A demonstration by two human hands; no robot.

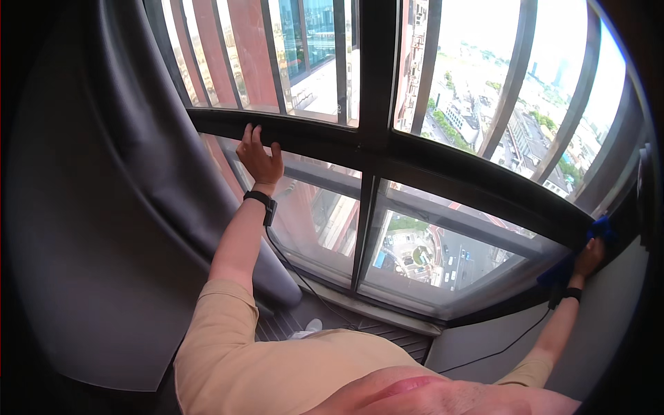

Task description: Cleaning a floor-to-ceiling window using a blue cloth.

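Observation:
A tall window with a dark frame (376, 93) stands before me. My left hand (260, 160) rests with spread fingers on the dark horizontal rail (316, 137) and holds nothing. Far to the right, my right hand (589, 257) grips a blue cloth (554, 271) against the dark frame at the window's right end. Part of the cloth bunches above the fingers, and part hangs below the hand. Lower glass panes (332, 218) lie under the rail, between my two arms. Each wrist carries a black band with a small device and a cable.
A grey curtain (155, 129) hangs at the left, close to my left arm. Pale wall panelling (487, 337) adjoins the window at the right. The black cable (306, 280) from my left wrist runs down toward the striped floor (275, 324). Outside, vertical bars (511, 78) cross the view of streets far below.

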